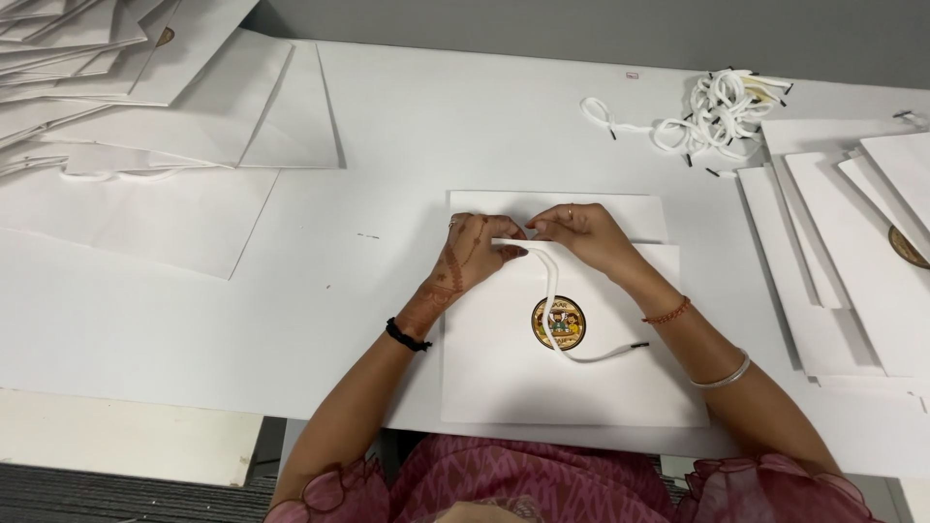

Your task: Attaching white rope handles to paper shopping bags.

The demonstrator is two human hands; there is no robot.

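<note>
A flat white paper bag (542, 387) with a round gold and black emblem (560, 322) lies in front of me on the white table (368, 291). My left hand (477, 254) and my right hand (579, 230) meet at the bag's top edge, both pinching a white cord handle (552, 286). The cord runs down from my fingers across the emblem and curls right, ending in a black tip (639, 344).
A pile of white bags (145, 87) spreads over the far left. Another stack of flat bags (852, 242) lies at the right. A heap of loose white cords with black tips (712, 116) sits at the back right. The table's near edge is just below the bag.
</note>
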